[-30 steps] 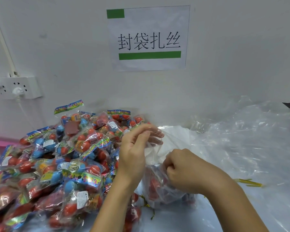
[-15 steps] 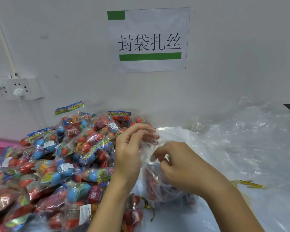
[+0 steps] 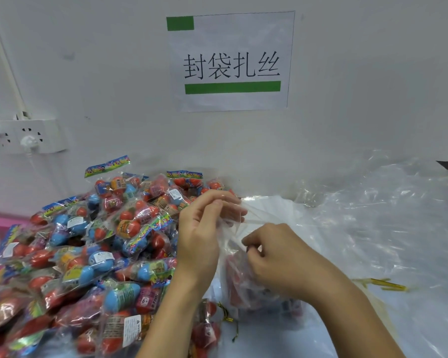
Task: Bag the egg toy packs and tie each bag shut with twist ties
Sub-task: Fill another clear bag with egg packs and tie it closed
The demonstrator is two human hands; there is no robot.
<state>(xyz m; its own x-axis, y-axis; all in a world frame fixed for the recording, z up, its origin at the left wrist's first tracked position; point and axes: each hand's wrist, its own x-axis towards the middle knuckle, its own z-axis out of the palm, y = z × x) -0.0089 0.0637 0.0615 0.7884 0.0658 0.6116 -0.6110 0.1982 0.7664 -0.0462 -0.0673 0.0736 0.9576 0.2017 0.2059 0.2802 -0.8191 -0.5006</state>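
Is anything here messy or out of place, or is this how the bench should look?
Nothing looks damaged or spilled. The egg toy packs lie in a loose heap on the left, and a few yellow twist ties lie scattered on the plastic sheeting to the right.

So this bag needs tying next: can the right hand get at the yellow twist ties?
Probably yes: the twist ties lie uncovered on plastic beside the right hand. It must first release the bag.
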